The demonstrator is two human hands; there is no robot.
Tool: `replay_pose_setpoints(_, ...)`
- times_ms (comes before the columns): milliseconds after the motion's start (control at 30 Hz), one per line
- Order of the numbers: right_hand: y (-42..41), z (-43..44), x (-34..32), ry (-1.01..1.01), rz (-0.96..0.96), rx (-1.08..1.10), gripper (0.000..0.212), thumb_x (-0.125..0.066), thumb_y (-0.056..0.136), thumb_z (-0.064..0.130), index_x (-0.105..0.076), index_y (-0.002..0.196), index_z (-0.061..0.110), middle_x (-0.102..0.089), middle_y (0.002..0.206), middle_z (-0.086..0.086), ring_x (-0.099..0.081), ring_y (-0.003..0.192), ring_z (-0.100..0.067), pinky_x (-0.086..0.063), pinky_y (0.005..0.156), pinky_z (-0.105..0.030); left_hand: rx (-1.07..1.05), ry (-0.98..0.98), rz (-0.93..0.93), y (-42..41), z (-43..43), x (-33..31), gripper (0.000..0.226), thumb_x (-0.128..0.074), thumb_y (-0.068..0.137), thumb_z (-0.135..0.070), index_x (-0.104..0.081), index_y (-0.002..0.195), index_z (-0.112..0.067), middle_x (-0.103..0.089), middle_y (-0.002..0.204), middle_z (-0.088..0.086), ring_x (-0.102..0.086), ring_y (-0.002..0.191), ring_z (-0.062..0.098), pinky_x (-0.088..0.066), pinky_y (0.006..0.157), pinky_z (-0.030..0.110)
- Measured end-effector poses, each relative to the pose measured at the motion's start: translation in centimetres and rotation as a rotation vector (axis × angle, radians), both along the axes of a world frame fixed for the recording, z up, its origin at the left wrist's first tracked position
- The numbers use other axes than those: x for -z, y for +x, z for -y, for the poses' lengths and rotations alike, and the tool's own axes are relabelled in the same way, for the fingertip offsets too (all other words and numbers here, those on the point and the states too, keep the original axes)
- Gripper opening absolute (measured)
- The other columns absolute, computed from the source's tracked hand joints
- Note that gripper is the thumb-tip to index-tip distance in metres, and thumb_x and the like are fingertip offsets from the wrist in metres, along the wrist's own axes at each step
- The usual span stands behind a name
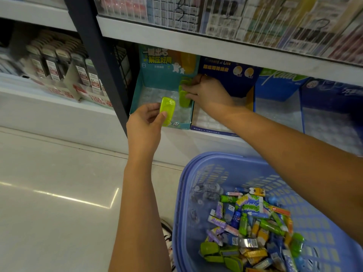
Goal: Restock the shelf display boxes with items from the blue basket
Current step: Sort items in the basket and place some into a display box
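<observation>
Restocking under way. The teal display box [137, 95] on the lower shelf [216, 139] is mostly bare. Right hand [206, 93] reaches in, fingers curled on the standing cases [184, 97] along the box's right wall. Left hand [145, 124] pinches a spare green case [167, 110] at the box's front edge. Blue basket [188, 193] sits below, holding plenty of stock. Next, probably: slot the spare in upright beside the row, facing the same way.

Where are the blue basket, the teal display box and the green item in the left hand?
blue basket [216, 158]: head view, far rim.
teal display box [137, 93]: head view, left wall.
green item [167, 109]: head view, flat face.
</observation>
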State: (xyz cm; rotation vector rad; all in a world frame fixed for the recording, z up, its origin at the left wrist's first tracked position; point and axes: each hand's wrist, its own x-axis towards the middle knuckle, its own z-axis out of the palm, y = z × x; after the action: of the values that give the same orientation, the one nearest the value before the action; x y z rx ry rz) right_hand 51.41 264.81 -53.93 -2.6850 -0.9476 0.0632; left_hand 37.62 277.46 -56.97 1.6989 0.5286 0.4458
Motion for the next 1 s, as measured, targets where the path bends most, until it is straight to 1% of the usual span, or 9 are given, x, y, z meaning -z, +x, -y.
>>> replay_pose_setpoints(133,-0.7,-0.8,0.7,0.329,-0.19,0.244,0.029,-0.056,0.093,0.035,-0.057,0.105,0.008,-0.056,0.094,-0.002,-0.06,0.091,-0.019,-0.044,0.069,-0.024,0.01,0.006,-0.003,0.1,-0.2,0.0,0.023,-0.066,0.088,-0.016,-0.066,0.111,-0.014,-0.071,0.101,-0.002,-0.068,0.092,0.008,-0.055,0.082,0.023)
replay_pose_setpoints(267,-1.4,-1.5,-0.4,0.34,-0.215,0.272,0.026,-0.053,0.093,0.032,-0.052,0.11,0.012,-0.054,0.111,-0.01,-0.059,0.102,-0.028,-0.05,0.085,-0.042,0.021,0.019,0.008,0.1,0.0,-0.4,0.024,-0.066,0.087,-0.013,-0.066,0.111,-0.012,-0.071,0.1,0.001,-0.068,0.09,0.008,-0.054,0.08,0.02)
replay_pose_setpoints(400,-2.3,-0.8,-1.9,0.404,-0.192,0.144,0.026,-0.056,0.093,0.018,-0.064,0.116,0.01,-0.062,0.121,-0.006,-0.059,0.107,-0.016,-0.045,0.087,-0.021,0.048,-0.008,0.055,0.4,0.5,-1.5,0.024,-0.063,0.089,-0.008,-0.065,0.113,-0.007,-0.069,0.098,0.0,-0.067,0.088,0.006,-0.053,0.076,0.014)
replay_pose_setpoints(533,-3.6,-0.1,-3.0,0.615,-0.441,0.04,0.024,-0.066,0.086,0.013,-0.068,0.11,0.011,-0.068,0.098,-0.001,-0.063,0.083,-0.003,-0.052,0.074,-0.011,0.131,-0.077,0.121,0.8,0.7,-2.4,0.025,-0.059,0.091,-0.003,-0.062,0.115,-0.004,-0.068,0.101,0.004,-0.065,0.087,0.004,-0.053,0.076,0.014)
replay_pose_setpoints(600,-3.3,-0.1,-2.9,0.616,-0.378,0.065,0.022,-0.068,0.085,0.009,-0.068,0.107,0.008,-0.068,0.094,-0.002,-0.062,0.078,-0.005,-0.053,0.075,-0.015,0.155,0.046,0.079,1.0,0.8,-2.3,0.028,-0.056,0.093,-0.005,-0.06,0.121,-0.003,-0.068,0.109,0.008,-0.065,0.094,0.009,-0.053,0.084,0.019)
replay_pose_setpoints(700,-3.1,0.2,-2.3,0.492,-0.223,0.124,0.027,-0.066,0.086,0.013,-0.067,0.113,0.009,-0.069,0.107,-0.006,-0.063,0.092,-0.014,-0.05,0.087,-0.023,0.238,0.48,-0.201,1.3,0.7,-1.5,0.037,-0.049,0.097,-0.016,-0.052,0.133,-0.009,-0.061,0.126,0.014,-0.057,0.115,0.029,-0.045,0.094,0.033)
replay_pose_setpoints(767,-3.3,0.6,-1.5,0.36,-0.112,0.091,0.029,-0.062,0.09,0.017,-0.065,0.118,0.01,-0.068,0.113,-0.008,-0.063,0.1,-0.019,-0.048,0.093,-0.027,0.354,0.66,-0.338,1.4,0.9,-1.0,0.035,-0.046,0.097,-0.017,-0.055,0.128,-0.005,-0.06,0.122,0.02,-0.053,0.113,0.036,-0.04,0.094,0.036)
replay_pose_setpoints(867,-3.6,1.1,-0.8,0.283,0.001,0.022,0.031,-0.057,0.093,0.019,-0.063,0.122,0.009,-0.065,0.12,-0.012,-0.06,0.108,-0.024,-0.045,0.097,-0.03,0.415,0.774,-0.343,1.3,1.3,-0.7,0.032,-0.046,0.097,-0.016,-0.059,0.122,-0.002,-0.062,0.114,0.022,-0.052,0.109,0.035,-0.033,0.1,0.036)
replay_pose_setpoints(1000,-3.6,1.0,-0.5,0.252,0.053,-0.02,0.032,-0.054,0.095,0.017,-0.061,0.124,0.005,-0.061,0.126,-0.014,-0.057,0.115,-0.027,-0.04,0.102,-0.029,0.402,0.768,-0.292,1.2,1.2,-0.6,0.034,-0.049,0.096,-0.013,-0.058,0.126,-0.002,-0.062,0.117,0.021,-0.052,0.11,0.037,-0.037,0.096,0.036)
